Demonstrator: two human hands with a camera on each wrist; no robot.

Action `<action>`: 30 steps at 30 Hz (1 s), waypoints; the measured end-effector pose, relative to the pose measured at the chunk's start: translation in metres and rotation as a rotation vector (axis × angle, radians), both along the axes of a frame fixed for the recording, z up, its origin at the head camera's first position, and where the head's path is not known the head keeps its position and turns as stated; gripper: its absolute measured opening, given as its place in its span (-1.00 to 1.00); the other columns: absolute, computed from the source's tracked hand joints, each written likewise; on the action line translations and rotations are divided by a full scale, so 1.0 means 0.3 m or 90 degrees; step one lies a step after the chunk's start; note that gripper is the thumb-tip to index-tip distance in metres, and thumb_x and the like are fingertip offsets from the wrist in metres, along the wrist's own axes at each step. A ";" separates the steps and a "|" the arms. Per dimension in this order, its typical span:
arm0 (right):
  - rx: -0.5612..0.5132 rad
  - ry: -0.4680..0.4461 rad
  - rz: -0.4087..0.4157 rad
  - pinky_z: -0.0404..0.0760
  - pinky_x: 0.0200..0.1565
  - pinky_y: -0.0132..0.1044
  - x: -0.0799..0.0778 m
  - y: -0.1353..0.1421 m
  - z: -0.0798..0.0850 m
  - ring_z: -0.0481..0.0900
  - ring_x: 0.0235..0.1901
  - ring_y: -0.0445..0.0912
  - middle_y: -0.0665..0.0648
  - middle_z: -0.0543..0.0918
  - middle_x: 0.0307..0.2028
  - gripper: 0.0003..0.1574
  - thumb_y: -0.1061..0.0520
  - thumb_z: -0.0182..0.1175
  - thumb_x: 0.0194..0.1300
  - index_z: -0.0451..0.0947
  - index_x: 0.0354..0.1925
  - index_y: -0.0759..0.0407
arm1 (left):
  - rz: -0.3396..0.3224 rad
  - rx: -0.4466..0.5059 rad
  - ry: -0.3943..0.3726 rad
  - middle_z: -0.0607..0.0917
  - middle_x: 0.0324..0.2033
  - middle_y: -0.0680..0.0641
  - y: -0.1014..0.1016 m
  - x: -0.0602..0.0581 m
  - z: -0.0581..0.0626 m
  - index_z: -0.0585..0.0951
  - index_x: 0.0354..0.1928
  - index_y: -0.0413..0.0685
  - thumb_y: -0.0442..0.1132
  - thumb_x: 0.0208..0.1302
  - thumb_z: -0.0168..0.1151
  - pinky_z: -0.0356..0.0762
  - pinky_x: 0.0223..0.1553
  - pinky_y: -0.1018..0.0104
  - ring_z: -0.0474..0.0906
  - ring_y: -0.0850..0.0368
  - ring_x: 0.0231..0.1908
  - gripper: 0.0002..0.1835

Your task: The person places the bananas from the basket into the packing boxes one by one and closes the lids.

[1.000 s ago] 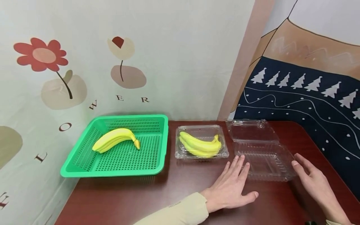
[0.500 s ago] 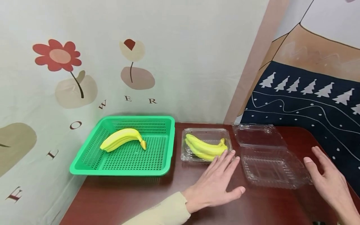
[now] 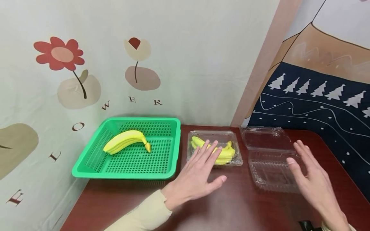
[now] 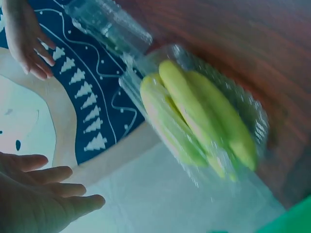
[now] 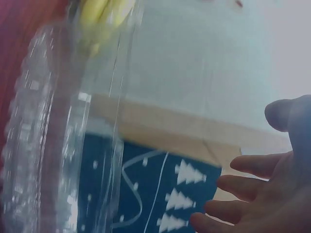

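Note:
My left hand (image 3: 195,178) hovers with straight, spread fingers in front of a closed clear plastic clamshell (image 3: 238,160), hiding part of it in the head view. Inside that box lies a bunch of yellow bananas (image 3: 226,154), also plain as bananas (image 4: 199,111) in the left wrist view. To its right an open clamshell (image 3: 268,170) lies flat with its lid folded back and nothing inside. My right hand (image 3: 316,184), fingers extended and holding nothing, is above its right side and covers that end. The right wrist view shows the hand (image 5: 257,189) apart from the plastic.
A green perforated basket (image 3: 124,175) stands at the left of the dark red table (image 3: 231,205), holding another banana bunch (image 3: 124,141). Printed cloth walls (image 3: 196,64) rise behind and beside the table. A small black object (image 3: 306,225) shows near the bottom right.
My left hand has moved left from the open clamshell to the closed one. The right hand has come off the open clamshell's right edge and shifted left. The head view has turned slightly.

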State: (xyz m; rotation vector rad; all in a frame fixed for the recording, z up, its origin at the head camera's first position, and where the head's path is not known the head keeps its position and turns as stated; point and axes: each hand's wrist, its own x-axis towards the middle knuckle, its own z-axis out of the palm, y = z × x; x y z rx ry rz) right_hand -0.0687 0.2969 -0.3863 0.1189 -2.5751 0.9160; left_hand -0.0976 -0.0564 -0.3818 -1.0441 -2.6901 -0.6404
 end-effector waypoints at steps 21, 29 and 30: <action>0.087 0.049 0.204 0.19 0.50 0.01 -0.051 -0.457 -0.051 0.10 0.57 0.07 0.13 0.30 0.54 -0.21 -0.05 0.25 0.48 0.32 0.53 0.14 | 0.169 -0.065 0.019 0.10 0.62 -0.13 -0.392 -0.099 0.058 0.19 0.61 -0.11 0.25 0.46 0.09 -0.08 0.54 -0.25 -0.12 -0.19 0.61 -0.12; 0.121 0.043 0.302 0.31 0.40 0.27 -0.063 -0.605 -0.075 0.16 0.54 0.20 0.17 0.27 0.55 -0.20 -0.15 0.21 0.49 0.36 0.50 0.21 | 0.222 -0.099 -0.006 0.12 0.60 -0.21 -0.556 -0.147 0.065 0.15 0.62 -0.14 0.31 0.41 0.16 -0.09 0.51 -0.34 -0.11 -0.28 0.59 -0.03; 0.127 0.043 0.313 0.31 0.40 0.26 -0.064 -0.623 -0.075 0.15 0.54 0.20 0.17 0.26 0.55 -0.20 -0.17 0.19 0.50 0.36 0.50 0.21 | 0.227 -0.103 -0.009 0.12 0.60 -0.22 -0.576 -0.154 0.068 0.14 0.62 -0.15 0.31 0.40 0.17 -0.09 0.51 -0.35 -0.11 -0.29 0.59 -0.02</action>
